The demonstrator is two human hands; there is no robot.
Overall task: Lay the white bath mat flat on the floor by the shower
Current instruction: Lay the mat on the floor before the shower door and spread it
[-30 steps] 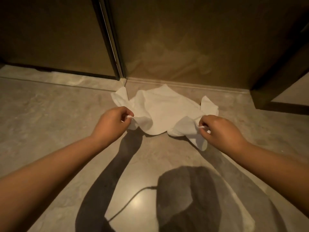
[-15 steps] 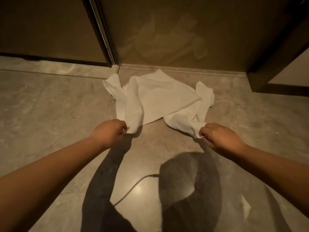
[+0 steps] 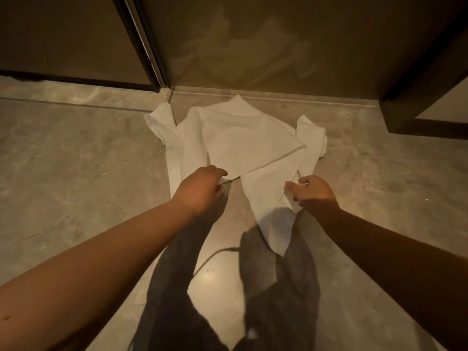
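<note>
The white bath mat (image 3: 243, 145) lies crumpled and folded on the grey stone floor, right in front of the shower's glass wall (image 3: 253, 46). One folded layer lies across its middle, and a long corner reaches toward me. My left hand (image 3: 201, 190) is curled over the near edge of the folded layer and grips it. My right hand (image 3: 312, 192) pinches the mat's right fold just beside the long corner. Both side ends of the mat are bunched up near the glass.
A dark metal door frame (image 3: 144, 41) rises at the back left, with a low stone sill (image 3: 76, 93) beneath it. A dark cabinet or wall base (image 3: 417, 117) stands at the right. Shadows of my arms and head fall on the floor near me.
Both hands have drawn closer together over the mat. A long corner of the mat now stretches toward me, and a folded layer lies flatter across the middle.
</note>
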